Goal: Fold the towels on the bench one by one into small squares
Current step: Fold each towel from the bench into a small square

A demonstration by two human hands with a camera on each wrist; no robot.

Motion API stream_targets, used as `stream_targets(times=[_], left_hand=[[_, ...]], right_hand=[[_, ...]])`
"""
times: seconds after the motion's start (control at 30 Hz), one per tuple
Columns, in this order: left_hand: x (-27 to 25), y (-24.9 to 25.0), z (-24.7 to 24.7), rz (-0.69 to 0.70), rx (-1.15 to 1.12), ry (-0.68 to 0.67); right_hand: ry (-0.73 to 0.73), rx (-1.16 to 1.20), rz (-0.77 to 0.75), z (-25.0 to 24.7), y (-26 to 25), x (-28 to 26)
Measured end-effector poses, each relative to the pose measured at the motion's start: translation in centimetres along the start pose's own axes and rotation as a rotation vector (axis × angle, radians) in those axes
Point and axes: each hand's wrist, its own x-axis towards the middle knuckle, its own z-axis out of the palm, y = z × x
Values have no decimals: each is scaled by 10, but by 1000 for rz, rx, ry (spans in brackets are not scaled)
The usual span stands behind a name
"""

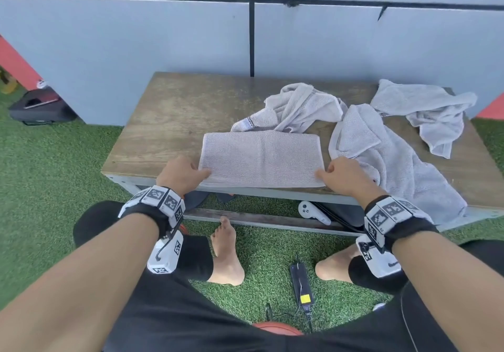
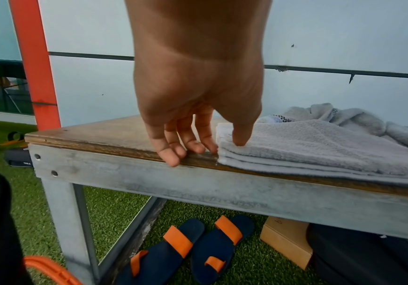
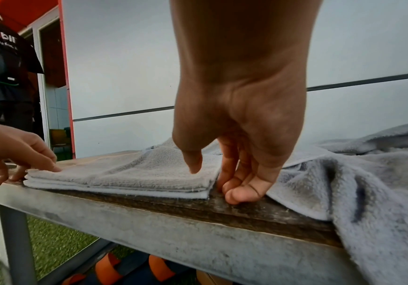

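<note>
Kneeling on green turf (image 1: 54, 160), I face a worn wooden tabletop (image 1: 174, 111) on a grey metal frame, set against a pale panelled wall (image 1: 136, 37). At the centre of the head view, along the tabletop's near edge, lies the folded towel (image 1: 261, 158), a flat rectangle several layers thick. My left hand (image 1: 182, 173) is at its lower left corner: the thumb (image 2: 240, 135) presses on top while the fingers (image 2: 186, 138) curl down against the wood beside the layered edge, a loose grip on the corner. My right hand (image 1: 346, 175) mirrors this at the lower right corner, thumb (image 3: 193, 160) on the cloth, fingers (image 3: 239, 185) tucked against the towel's side on the wood.

Right of it a loose towel (image 1: 395, 160) drapes over the front edge, touching my right hand; two crumpled towels (image 1: 302, 106) (image 1: 425, 111) sit toward the upper right. Bare wood fills the tabletop's left half. Under it, low in the left wrist view, are blue-and-orange sandals (image 2: 186, 248) and a cardboard box (image 2: 285, 241).
</note>
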Motion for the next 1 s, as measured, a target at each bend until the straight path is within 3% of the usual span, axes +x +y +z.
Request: stream_targets(times=[0.3, 0.4, 0.47, 0.57, 0.67, 0.73, 0.83, 1.0], left_hand=[[-1, 2, -4, -14, -3, 22], [-6, 12, -5, -60, 33, 44], [-8, 24, -2, -26, 87, 201], [-3, 53, 12, 238, 79, 324], [8, 89, 39, 484, 60, 266], [12, 105, 61, 527, 104, 192], [15, 103, 86, 454, 212, 66], [26, 86, 88, 469, 247, 122]], right_hand=[[-101, 26, -3, -9, 6, 10], [-159, -80, 25, -15, 4, 11], [-11, -157, 19, -14, -4, 10], [301, -104, -156, -1, -25, 17], [282, -122, -421, 27, -52, 34], [179, -163, -503, 51, -63, 43], [108, -239, -464, 81, -61, 48], [151, -264, -431, 83, -51, 53]])
